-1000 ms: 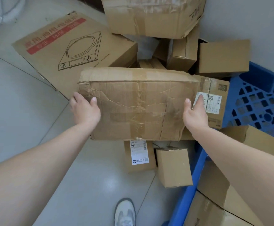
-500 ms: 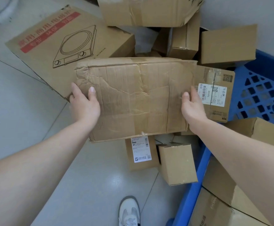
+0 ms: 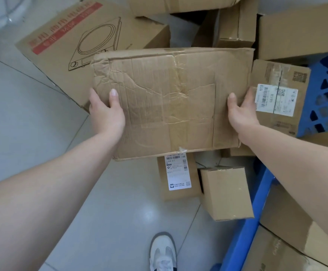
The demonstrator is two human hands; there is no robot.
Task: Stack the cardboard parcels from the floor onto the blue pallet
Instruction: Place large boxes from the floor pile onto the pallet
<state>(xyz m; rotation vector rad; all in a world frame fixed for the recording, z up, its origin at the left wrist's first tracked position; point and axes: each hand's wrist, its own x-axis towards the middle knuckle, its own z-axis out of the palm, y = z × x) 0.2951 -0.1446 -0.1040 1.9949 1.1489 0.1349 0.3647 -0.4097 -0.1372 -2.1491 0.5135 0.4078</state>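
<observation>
A large creased, taped cardboard parcel [image 3: 171,102] is held in the air at the centre of the view. My left hand [image 3: 105,113] grips its left edge and my right hand [image 3: 241,112] grips its right edge, thumbs on top. The blue pallet [image 3: 327,98] lies at the right, its near rim [image 3: 245,235] running down to the bottom edge. Brown parcels [image 3: 288,218] rest on the pallet at the lower right. Under the held parcel, a labelled parcel [image 3: 178,178] and a small plain parcel [image 3: 225,192] sit on the floor.
A flat box printed with a cooktop drawing [image 3: 85,40] lies at the upper left. More parcels pile at the top by the wall [image 3: 296,30], one with a white label [image 3: 276,98] beside the pallet. My white shoe [image 3: 163,251] stands on grey floor tiles.
The parcel has come up and closer to the camera, its top face now tilted toward me. Both hands keep the same hold on its sides.
</observation>
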